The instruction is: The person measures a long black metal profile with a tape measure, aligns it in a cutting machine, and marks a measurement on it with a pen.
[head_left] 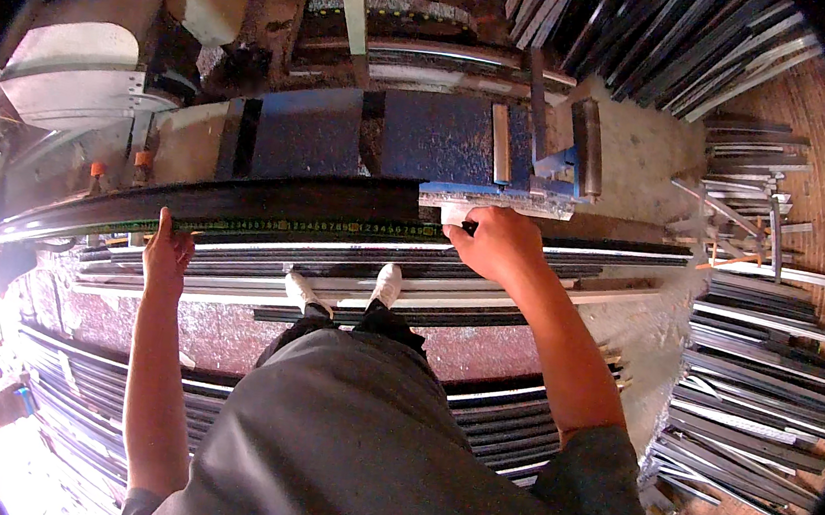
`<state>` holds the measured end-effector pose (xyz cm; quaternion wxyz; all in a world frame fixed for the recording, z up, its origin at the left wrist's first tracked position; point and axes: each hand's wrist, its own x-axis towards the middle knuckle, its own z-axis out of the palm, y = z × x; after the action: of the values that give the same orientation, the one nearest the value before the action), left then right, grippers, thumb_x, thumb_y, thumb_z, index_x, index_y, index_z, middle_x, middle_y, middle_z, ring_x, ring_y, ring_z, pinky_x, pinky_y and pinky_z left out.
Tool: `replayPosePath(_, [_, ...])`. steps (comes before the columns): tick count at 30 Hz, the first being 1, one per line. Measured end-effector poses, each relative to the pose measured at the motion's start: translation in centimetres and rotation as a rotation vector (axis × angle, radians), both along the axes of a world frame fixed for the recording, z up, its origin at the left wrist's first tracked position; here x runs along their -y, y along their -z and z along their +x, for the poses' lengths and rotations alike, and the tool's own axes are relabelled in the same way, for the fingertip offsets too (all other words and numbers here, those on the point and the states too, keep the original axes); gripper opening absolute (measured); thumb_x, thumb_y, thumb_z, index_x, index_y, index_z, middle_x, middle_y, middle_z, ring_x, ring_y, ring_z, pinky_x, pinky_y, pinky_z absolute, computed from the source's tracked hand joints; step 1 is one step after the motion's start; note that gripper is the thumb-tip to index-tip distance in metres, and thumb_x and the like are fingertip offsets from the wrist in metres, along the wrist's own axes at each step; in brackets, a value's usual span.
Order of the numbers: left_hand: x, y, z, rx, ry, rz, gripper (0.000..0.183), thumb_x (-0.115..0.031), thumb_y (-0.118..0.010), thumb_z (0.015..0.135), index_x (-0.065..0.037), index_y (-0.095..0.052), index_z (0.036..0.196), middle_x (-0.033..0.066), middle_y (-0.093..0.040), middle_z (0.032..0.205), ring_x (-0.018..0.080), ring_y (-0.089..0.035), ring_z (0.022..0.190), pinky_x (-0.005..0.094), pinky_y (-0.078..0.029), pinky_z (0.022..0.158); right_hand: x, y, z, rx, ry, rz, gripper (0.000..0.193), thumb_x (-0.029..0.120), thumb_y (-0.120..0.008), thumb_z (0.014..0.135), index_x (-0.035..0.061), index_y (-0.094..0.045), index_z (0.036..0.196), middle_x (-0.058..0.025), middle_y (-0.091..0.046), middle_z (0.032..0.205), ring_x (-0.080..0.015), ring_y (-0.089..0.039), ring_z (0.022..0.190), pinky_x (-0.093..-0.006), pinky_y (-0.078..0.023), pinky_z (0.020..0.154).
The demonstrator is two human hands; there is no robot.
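Observation:
A long dark metal bar [267, 204] lies across the workbench in front of me, with a yellow-green measuring tape [315, 226] stretched along its near edge. My left hand [166, 257] presses one finger down on the tape toward the left. Farther right, my right hand [497, 241] is closed on a small dark marker at the tape's end. A pale flat piece [457, 212] sits just beyond that hand.
Behind the bar stands a blue cutting machine [425, 138] with a metal fence. Long metal profiles [492, 266] are stacked below the bench and near my feet [344, 291]. More bars lean at the upper right [676, 44] and lie piled on the brick floor [762, 375].

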<state>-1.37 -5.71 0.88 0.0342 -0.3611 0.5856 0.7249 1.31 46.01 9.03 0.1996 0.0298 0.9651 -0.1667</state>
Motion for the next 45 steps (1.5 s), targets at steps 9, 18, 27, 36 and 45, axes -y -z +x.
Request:
replayPosePath(9, [2.9, 2.5, -0.1, -0.026, 0.142, -0.049, 0.044, -0.054, -0.060, 0.093, -0.011, -0.061, 0.096, 0.0009, -0.058, 0.071, 0.0108, -0.056, 0.062, 0.0258, -0.050, 0.056, 1.0, -0.1, -1.2, 0.030, -0.026, 0.051, 0.040, 0.049, -0.064, 0.087, 0.0117, -0.074, 0.097, -0.0173, -0.071, 0.090, -0.0373, -0.068, 0.088, -0.0460, -0.054, 0.078])
replayPosePath(18, [-5.4, -2.4, -1.0, -0.261, -0.252, -0.285, 0.047, -0.051, -0.064, 0.093, -0.012, -0.051, 0.069, -0.0066, -0.041, 0.062, 0.0075, -0.038, 0.055, 0.0291, -0.031, 0.049, -1.1, -1.7, 1.2, -0.041, 0.134, -0.237, 0.027, 0.027, -0.068, 0.088, 0.0001, -0.067, 0.091, -0.0202, -0.067, 0.086, -0.0351, -0.063, 0.077, -0.0452, -0.048, 0.072])
replayPosePath(27, [-5.6, 1.9, -1.4, -0.107, -0.222, -0.431, 0.057, -0.052, -0.061, 0.093, 0.002, -0.061, 0.075, 0.0083, -0.060, 0.064, 0.0178, -0.057, 0.063, 0.0366, -0.047, 0.062, -9.0, 11.7, -0.5, -0.382, -0.436, 0.009, 0.025, 0.027, -0.058, 0.092, 0.0041, -0.067, 0.092, -0.0177, -0.065, 0.088, -0.0347, -0.063, 0.086, -0.0465, -0.049, 0.076])
replayPosePath(36, [-5.2, 1.4, -0.8, 0.080, -0.089, -0.537, 0.062, -0.058, -0.058, 0.092, 0.001, -0.066, 0.076, 0.0120, -0.065, 0.066, 0.0244, -0.064, 0.065, 0.0376, -0.050, 0.065, -3.7, 2.1, -0.2, -0.101, -0.220, -0.024, 0.058, 0.055, -0.057, 0.089, 0.0001, -0.074, 0.097, -0.0272, -0.069, 0.093, -0.0472, -0.063, 0.094, -0.0518, -0.049, 0.083])
replayPosePath(45, [-7.7, 1.0, -5.8, 0.245, 0.076, -0.520, 0.055, -0.054, -0.060, 0.088, -0.002, -0.068, 0.076, 0.0111, -0.066, 0.067, 0.0245, -0.066, 0.067, 0.0395, -0.051, 0.068, -2.7, -2.6, -0.7, 0.353, 0.248, -0.061, 0.046, 0.033, -0.068, 0.091, 0.0078, -0.062, 0.129, -0.0159, -0.062, 0.127, -0.0388, -0.058, 0.115, -0.0481, -0.046, 0.097])
